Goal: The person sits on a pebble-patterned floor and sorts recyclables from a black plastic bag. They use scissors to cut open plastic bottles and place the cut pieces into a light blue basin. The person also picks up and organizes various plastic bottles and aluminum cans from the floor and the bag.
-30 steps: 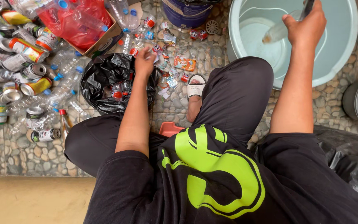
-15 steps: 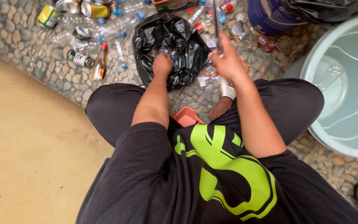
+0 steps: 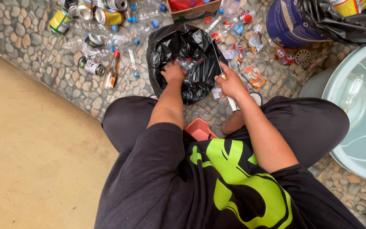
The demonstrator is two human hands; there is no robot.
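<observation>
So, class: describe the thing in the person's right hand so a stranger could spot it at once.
Start at the black plastic bag open on the pebbled floor. At its right edge, the right hand grips a thin blade-like tool pointing up over the bag. Unlike the bottles and cans around, it is narrow, straight and held.

Free room: bare tan floor [image 3: 30,161] on the person's left, open all the way. Between the knees only a narrow gap, taken by a red stool [image 3: 198,128] and a sandalled foot [image 3: 239,114].

Straight ahead: black bin bag [image 3: 187,59] blocks the pebbled floor; left hand [image 3: 172,72] sits in its mouth, right hand [image 3: 230,82] w/ a thin blade at its right edge.

Left of bag: crushed cans and clear bottles [image 3: 102,46], tightly packed. Right of bag: torn label scraps [image 3: 250,72], then blue drum [image 3: 286,23]. Far right: pale green tub [image 3: 361,123] walls off that side, just beside the right knee.
</observation>
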